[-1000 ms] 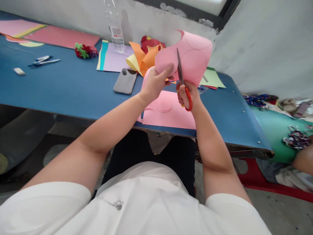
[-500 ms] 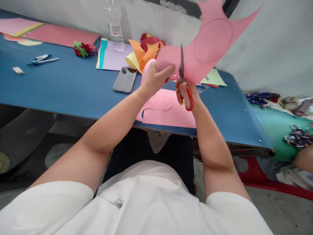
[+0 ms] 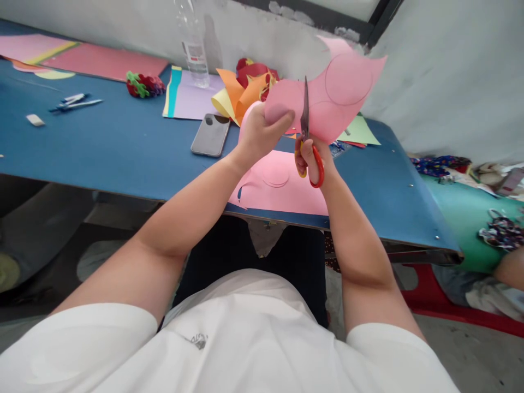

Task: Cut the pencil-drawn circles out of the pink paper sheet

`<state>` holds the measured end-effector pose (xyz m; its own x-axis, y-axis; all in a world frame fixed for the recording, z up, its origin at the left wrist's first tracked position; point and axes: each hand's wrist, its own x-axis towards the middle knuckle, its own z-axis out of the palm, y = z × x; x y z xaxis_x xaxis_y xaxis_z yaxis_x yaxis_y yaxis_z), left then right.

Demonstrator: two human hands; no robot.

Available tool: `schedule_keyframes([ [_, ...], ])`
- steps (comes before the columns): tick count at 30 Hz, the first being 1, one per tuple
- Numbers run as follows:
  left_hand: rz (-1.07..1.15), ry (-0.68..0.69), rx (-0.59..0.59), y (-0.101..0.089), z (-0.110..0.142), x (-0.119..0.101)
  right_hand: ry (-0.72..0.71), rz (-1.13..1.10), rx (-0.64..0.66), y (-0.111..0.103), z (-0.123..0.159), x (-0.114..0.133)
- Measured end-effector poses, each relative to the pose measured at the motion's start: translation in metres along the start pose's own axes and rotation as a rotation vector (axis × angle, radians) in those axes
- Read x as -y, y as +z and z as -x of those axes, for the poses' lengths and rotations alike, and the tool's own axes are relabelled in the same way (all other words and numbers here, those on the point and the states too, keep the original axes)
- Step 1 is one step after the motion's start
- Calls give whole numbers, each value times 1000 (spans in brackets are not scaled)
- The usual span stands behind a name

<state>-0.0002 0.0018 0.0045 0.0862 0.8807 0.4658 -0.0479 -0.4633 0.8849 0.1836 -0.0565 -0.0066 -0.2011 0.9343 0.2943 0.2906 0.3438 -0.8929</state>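
My left hand (image 3: 266,128) is closed on a pink paper sheet (image 3: 331,106), its thumb pressed flat against the near face. Circles are drawn in outline on this sheet, and its upper edge is cut in curves. In my right hand (image 3: 313,155) are scissors (image 3: 305,117) with red and yellow handles; the blades point up and lie against the sheet, looking nearly closed. Beneath both hands, another pink sheet (image 3: 295,194) lies on the blue table (image 3: 135,147) near its front edge, with a pink paper circle (image 3: 275,173) on it.
Left of my hands lies a grey phone (image 3: 210,135). Behind it are orange paper pieces (image 3: 235,90), a lilac sheet (image 3: 188,98) and a clear bottle (image 3: 195,57). Pens (image 3: 73,102) and a white eraser (image 3: 35,120) sit farther left. A green sheet (image 3: 366,131) is at the right.
The far upper part of the held pink sheet has tipped back and down, so it reaches less high and less far right. Both hands keep their hold in nearly the same place.
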Motion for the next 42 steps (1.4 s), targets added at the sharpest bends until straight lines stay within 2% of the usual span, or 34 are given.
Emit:
schedule_keyframes([
  [2,34,-20,-105,2,4,-3,3,-4,4,0,0,0],
  [5,41,-30,-132,4,7,-5,7,-9,10,0,1,0],
  [14,34,20,-94,3,6,-3,-21,-107,0,1,3,-1],
  [23,39,25,-97,4,4,-6,-53,-120,-8,1,3,1],
  [27,19,64,-101,5,3,-7,-25,-72,-22,0,3,2],
  [35,80,38,-63,1,1,-14,-8,-69,-13,-2,3,2],
  [42,106,47,-52,1,-1,-6,-27,-92,-29,-2,4,3],
])
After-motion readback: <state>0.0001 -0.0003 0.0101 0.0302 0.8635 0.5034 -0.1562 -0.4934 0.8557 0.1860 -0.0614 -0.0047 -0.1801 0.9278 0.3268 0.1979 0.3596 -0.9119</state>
